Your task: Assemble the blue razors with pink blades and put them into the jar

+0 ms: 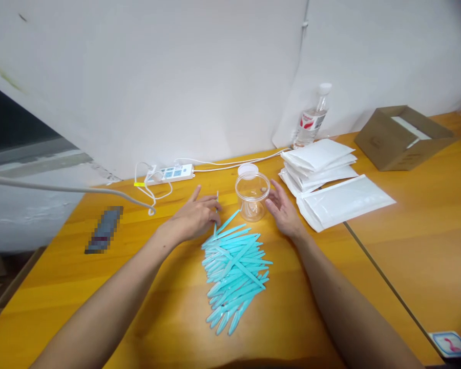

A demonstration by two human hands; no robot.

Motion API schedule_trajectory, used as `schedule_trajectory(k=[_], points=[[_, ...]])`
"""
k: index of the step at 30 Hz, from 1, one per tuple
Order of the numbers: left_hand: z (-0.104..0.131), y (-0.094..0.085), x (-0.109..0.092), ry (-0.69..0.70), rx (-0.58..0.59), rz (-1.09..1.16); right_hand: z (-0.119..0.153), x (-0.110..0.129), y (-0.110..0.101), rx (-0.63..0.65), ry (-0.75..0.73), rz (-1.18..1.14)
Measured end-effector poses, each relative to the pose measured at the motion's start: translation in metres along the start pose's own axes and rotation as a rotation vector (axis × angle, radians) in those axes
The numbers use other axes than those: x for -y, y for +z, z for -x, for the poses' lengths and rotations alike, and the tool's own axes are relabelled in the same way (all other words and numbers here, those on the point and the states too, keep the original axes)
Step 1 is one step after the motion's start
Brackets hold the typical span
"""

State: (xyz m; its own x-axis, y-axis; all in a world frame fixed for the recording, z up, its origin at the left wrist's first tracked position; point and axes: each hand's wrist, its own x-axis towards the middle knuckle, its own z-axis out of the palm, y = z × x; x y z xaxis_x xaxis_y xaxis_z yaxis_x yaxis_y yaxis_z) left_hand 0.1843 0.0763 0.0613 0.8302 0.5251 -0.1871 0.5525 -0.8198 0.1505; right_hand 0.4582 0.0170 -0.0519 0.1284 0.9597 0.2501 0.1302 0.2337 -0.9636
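A loose pile of slim turquoise eyebrow razors (236,271) with clear capped ends lies on the table in front of me. At the pile's far left edge, my left hand (197,215) grips one thin razor (215,225) in its fingers, held nearly upright. Just beyond the pile stands a clear, round plastic jar (252,197) with its mouth open and nothing visible inside. Along the jar's right side is my right hand (284,207), fingers apart; whether it touches the wall I cannot tell. Behind the jar rests a whitish round lid (248,170).
White padded envelopes (318,156) are stacked at right, with a water bottle (311,120) behind and an open cardboard box (399,138) farther right. A power strip (171,174) with cables lies by the wall. A blurred-out dark object (104,229) is at left.
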Motion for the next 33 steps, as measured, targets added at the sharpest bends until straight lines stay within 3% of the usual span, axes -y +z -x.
schedule_trajectory(k=[4,8,13,18,24,27,29,30,33], points=[[-0.003,0.013,0.003,0.235,0.05,0.042,-0.001,-0.002,-0.001,-0.014,0.005,0.013],[0.004,0.022,0.004,0.238,0.05,0.197,-0.001,-0.002,-0.002,-0.005,0.006,0.036],[0.0,0.02,-0.006,-0.055,-0.036,0.256,-0.002,-0.003,-0.001,-0.003,0.007,0.046],[-0.026,0.027,-0.015,-0.368,0.043,0.077,-0.001,-0.002,-0.001,0.0,0.018,0.068],[-0.049,0.029,-0.007,-0.498,0.138,0.007,-0.002,0.001,-0.001,0.03,0.011,0.077],[-0.044,0.015,0.003,-0.524,0.131,0.004,-0.003,0.0,-0.002,0.036,0.013,0.076],[-0.034,-0.005,0.005,-0.519,0.008,0.084,-0.003,-0.001,-0.003,0.044,0.005,0.074],[-0.029,-0.019,0.003,-0.506,-0.119,0.162,-0.003,-0.001,-0.003,0.053,-0.001,0.082],[-0.024,-0.058,-0.017,-0.388,-0.659,0.487,-0.002,0.003,0.0,0.066,-0.011,0.156]])
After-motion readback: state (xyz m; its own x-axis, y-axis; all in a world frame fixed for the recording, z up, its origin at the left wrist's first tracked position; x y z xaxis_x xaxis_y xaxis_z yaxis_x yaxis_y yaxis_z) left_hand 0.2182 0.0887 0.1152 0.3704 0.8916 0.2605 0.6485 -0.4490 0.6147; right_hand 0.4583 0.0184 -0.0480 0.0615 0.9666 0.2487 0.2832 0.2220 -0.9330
